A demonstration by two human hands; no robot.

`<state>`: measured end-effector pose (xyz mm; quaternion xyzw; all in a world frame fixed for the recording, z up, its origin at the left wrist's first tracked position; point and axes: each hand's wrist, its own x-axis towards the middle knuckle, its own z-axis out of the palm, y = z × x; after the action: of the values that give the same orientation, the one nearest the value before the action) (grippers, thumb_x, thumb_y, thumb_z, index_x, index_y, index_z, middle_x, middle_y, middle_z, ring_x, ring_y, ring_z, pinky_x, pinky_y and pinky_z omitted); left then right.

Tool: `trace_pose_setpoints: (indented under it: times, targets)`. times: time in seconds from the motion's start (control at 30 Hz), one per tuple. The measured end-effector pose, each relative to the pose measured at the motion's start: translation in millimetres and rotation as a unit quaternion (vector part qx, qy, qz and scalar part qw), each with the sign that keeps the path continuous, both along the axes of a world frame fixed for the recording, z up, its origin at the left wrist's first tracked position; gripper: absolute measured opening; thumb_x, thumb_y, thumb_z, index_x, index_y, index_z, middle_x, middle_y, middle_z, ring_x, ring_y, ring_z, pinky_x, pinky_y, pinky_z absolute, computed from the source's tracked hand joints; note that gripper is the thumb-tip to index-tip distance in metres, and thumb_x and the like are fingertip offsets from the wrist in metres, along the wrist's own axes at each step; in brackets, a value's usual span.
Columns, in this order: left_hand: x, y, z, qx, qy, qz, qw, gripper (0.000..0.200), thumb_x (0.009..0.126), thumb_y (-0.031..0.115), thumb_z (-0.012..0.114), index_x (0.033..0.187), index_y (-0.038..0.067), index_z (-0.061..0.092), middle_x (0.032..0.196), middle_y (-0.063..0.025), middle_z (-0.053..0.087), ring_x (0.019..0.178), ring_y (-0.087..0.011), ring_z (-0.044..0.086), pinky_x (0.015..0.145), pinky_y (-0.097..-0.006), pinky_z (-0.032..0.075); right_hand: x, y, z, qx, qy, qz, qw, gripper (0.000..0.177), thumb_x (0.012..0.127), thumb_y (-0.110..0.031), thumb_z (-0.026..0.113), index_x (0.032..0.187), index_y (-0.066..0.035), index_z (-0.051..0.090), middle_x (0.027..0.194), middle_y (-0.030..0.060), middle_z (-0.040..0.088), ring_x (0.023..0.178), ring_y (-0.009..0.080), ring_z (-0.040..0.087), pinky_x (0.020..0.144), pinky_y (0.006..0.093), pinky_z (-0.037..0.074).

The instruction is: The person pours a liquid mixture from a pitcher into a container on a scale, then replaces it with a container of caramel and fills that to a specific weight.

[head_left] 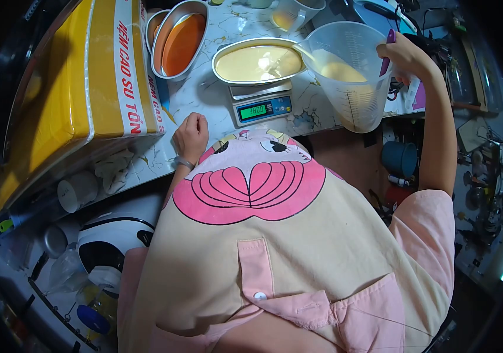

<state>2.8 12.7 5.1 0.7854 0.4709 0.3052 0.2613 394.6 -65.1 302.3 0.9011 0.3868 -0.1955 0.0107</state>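
Observation:
My right hand (407, 59) is wrapped round the purple handle of a large clear measuring jug (360, 103). The jug is tilted to the left, and pale yellow batter (342, 72) shows inside it. Its spout reaches the right end of an oval metal tin (251, 83), where batter runs in. Pale yellow batter with a shiny surface fills much of the tin. Beneath the tin is a digital kitchen scale (263, 110) with a green display that seems to read 380.0. My left hand (191, 138) rests curled on the table edge, left of the scale, with nothing seen in it.
Oval tins with an orange-brown layer (183, 44) stand behind, on the left. A big yellow taped box (51, 88) takes up the table's left side. A smaller measuring cup (296, 15) sits at the back. The marbled table (310, 115) ends just before my body.

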Motion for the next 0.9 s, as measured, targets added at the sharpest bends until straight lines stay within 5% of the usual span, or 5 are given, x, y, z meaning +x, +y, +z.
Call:
trace_pose_setpoints:
  times: [0.4, 0.67, 0.77, 0.9]
  targets:
    - [0, 1, -3, 0.002, -0.008, -0.005, 1.0, 0.015, 0.087, 0.019, 0.06, 0.079, 0.006, 0.061, 0.067, -0.0116, 0.061, 0.06, -0.0329, 0.061, 0.053, -0.0411, 0.045, -14, 2, -6, 0.012, -0.023, 0.011, 1.0, 0.022, 0.073, -0.018, 0.053, 0.073, 0.004, 0.051, 0.056, 0.0114, 0.055, 0.039, 0.0215, 0.055, 0.035, 0.0337, 0.043]
    - [0, 1, -4, 0.005, -0.007, -0.009, 1.0, 0.014, 0.087, 0.018, 0.059, 0.079, 0.007, 0.06, 0.068, -0.011, 0.062, 0.06, -0.0327, 0.061, 0.053, -0.0412, 0.045, -13, 22, -12, -0.118, -0.147, 0.025, 0.982, 0.036, 0.072, -0.024, 0.058, 0.093, 0.005, 0.064, 0.077, 0.0182, 0.064, 0.064, 0.0262, 0.064, 0.063, 0.0409, 0.052]
    - [0, 1, -3, -0.002, -0.011, -0.004, 1.0, 0.015, 0.087, 0.019, 0.06, 0.079, 0.006, 0.061, 0.067, -0.0115, 0.062, 0.06, -0.0327, 0.061, 0.053, -0.041, 0.045, -17, 21, -14, -0.088, -0.162, 0.047, 0.982, 0.036, 0.07, -0.013, 0.048, 0.094, 0.009, 0.061, 0.073, 0.0274, 0.064, 0.061, 0.0361, 0.069, 0.051, 0.0417, 0.058]
    - [0, 1, -2, -0.003, -0.007, -0.001, 1.0, 0.015, 0.087, 0.02, 0.06, 0.08, 0.007, 0.061, 0.067, -0.0111, 0.062, 0.06, -0.0326, 0.061, 0.053, -0.0409, 0.044, -19, 26, -12, -0.084, -0.174, 0.051, 0.98, 0.036, 0.07, -0.013, 0.048, 0.094, 0.009, 0.062, 0.072, 0.0264, 0.065, 0.06, 0.0357, 0.069, 0.053, 0.0411, 0.058]
